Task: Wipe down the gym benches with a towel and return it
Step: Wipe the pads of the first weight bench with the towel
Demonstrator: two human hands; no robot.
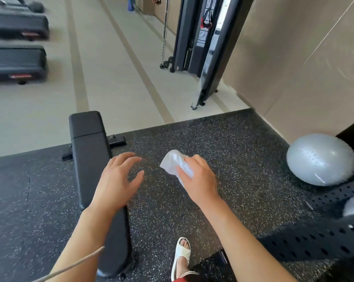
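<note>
Since our right hand (200,180) has the towel (177,163) bunched up off beside the bench (90,155) and our left hand (117,184) hovers open above it, we could easily miss the far end.

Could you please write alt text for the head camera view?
A person's right hand grips a crumpled white towel above speckled gym flooring, beside a black bench. The open left hand hovers over the bench; a grey exercise ball sits right.
</note>
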